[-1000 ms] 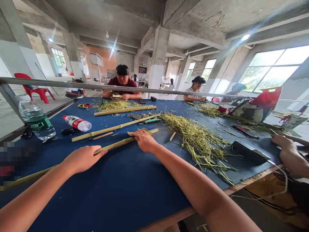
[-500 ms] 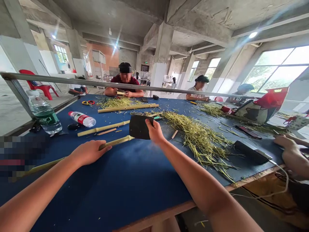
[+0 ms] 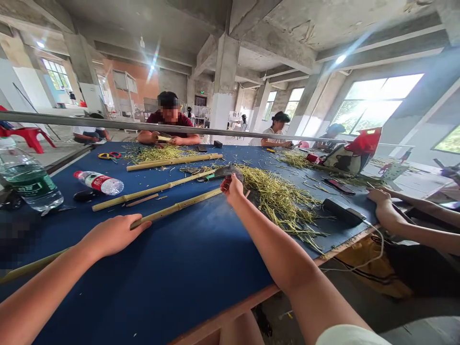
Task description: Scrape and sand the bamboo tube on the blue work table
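Observation:
My left hand (image 3: 114, 235) is closed around the near end of a slim bamboo pole (image 3: 179, 205), which slants away over the blue table. At the pole's far end my right hand (image 3: 233, 189) grips a dark sheet of sandpaper (image 3: 230, 171), curved over beside the pole. How far the sandpaper wraps the bamboo is hidden by my fingers. A second bamboo pole (image 3: 151, 190) lies just behind, with a thin wooden stick (image 3: 142, 200) between the two. Yellow-green shavings (image 3: 280, 196) are heaped to the right of my right hand.
A large water bottle (image 3: 30, 179) and a lying bottle (image 3: 98, 182) are at the left. Behind are another bamboo pole (image 3: 176, 162) and scissors (image 3: 109, 155). A black box (image 3: 343, 213) with a cable sits right. Co-workers sit across and to the right; a metal rail crosses behind.
The sandpaper, flat and facing me before, is now curved over at the pole's far end. My right hand has moved away along the bamboo. The view has shifted right.

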Demonstrator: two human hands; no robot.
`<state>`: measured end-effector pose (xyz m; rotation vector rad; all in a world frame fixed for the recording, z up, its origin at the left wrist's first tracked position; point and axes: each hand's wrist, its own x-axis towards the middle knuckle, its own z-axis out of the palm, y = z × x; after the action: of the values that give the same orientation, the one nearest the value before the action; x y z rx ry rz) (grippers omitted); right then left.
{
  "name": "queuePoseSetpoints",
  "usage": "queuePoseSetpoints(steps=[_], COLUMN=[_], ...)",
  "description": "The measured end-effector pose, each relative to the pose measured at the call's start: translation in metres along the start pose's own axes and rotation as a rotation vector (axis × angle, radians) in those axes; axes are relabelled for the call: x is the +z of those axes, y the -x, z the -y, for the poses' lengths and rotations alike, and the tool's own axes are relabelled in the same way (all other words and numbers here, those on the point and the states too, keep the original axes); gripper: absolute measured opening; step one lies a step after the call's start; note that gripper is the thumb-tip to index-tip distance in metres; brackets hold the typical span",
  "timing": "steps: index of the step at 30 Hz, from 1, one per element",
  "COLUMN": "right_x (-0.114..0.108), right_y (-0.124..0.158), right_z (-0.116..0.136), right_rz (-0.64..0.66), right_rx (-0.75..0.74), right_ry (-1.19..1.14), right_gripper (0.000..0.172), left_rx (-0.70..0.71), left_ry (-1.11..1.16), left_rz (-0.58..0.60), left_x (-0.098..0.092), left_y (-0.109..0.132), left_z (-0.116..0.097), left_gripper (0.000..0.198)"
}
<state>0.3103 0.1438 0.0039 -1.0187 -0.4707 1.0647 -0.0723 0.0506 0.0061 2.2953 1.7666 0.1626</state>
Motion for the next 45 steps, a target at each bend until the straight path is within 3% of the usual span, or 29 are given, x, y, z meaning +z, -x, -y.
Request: queuePoseSetpoints(steps=[3,10,13,16,18,25,29,45], right_x=[-0.001,-0.019,-0.017,-0.008,0.001,0.023,0.025,0.024], right_y=[-0.004,-0.017,-0.015,-0.004,0.008,0.060,0.072,0.068], right_z=[0.000,0.007,0.009,0.008,0.004,-0.034,-0.048,-0.048], right_rz=[-0.023,-0.070,-0.054,0.076,0.210,0.614,0.842,0.863], right_rx=[-0.059,-0.047,-0.013,0.052,0.078,0.133,0.174,0.133], right_ry=[-0.016,0.014,-0.001,-0.003,0.029,0.331,0.593,0.634], right_gripper=[0.030,0.010,0.014,0.032,0.036,0.026,0.017,0.021], left_rx=[-0.032,-0.041,-0.050,-0.051,-0.028,-0.011,-0.001,-0.001], left_ry=[-0.016,-0.033,-0.060,-0.085,-0.115,-0.132,-0.117,-0.140], left_rz=[0.078,0.084,0.080,0.059,0.034,0.014,0.001,0.015], left_x=[-0.001,-0.003,-0.002,-0.002,-0.002,0.000,0.001,0.000], left_y=[0.000,0.002,0.001,0.002,0.003,0.006,0.006,0.006], left_z=[0.000,-0.003,-0.003,-0.005,-0.007,-0.008,-0.006,-0.005], left_gripper=[0.064,0.069,0.070,0.066,0.061,0.060,0.061,0.059])
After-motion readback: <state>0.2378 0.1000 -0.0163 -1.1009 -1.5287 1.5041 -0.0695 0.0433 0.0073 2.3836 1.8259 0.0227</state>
